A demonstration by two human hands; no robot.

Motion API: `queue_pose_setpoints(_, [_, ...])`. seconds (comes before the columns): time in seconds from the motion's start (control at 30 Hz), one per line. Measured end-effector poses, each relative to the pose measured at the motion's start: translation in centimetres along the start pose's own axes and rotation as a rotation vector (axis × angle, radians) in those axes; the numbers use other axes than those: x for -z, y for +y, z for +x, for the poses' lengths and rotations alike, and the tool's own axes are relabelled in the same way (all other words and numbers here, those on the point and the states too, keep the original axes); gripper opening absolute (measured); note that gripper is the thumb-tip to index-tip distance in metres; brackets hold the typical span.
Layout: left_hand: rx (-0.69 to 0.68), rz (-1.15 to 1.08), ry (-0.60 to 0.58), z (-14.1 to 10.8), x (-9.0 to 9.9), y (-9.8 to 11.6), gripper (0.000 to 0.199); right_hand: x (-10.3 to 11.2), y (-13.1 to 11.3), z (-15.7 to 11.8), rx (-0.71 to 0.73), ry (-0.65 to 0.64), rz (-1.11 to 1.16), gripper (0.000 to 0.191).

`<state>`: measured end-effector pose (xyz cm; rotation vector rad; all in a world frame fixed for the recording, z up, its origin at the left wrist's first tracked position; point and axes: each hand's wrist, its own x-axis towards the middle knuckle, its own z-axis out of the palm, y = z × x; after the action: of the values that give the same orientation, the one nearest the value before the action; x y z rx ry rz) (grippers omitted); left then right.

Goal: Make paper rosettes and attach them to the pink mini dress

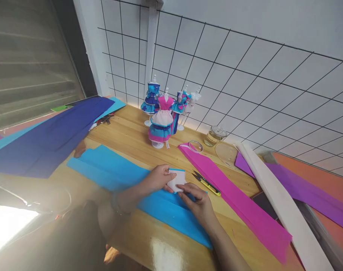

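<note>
Between my two hands is a small white piece of fabric or paper (177, 177) with a blue edge along its top. My left hand (160, 177) pinches its left side, thumb across the front. At its lower right corner, the fingertips of my right hand (198, 199) are closed on it. A long light-blue sheet (117, 167) lies on the table beneath both hands. Just right of the white piece rest thread snips (207, 183) with yellow handles and dark blades.
Small dress forms wearing doll dresses (161, 116) stand at the back. Pink (236, 199), white (284, 203) and purple (310, 188) strips lie to the right. A glass jar (215, 135) is near the grid wall. Dark-blue sheets (52, 135) cover the left.
</note>
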<state>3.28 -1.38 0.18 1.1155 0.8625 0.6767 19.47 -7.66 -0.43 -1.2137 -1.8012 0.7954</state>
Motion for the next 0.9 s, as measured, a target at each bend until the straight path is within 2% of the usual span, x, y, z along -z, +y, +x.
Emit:
queue_pose_setpoints(0.43, [0.024,0.001,0.029,-0.22,-0.14,0.57,0.025,0.22,-0.29,-0.02,0.001,0.008,-0.031,0.020])
queue_pose_setpoints(0.9, [-0.013,-0.024,0.024,0.08,0.12,-0.11,0.031,0.21,-0.05,-0.01,0.031,-0.010,-0.033,0.021])
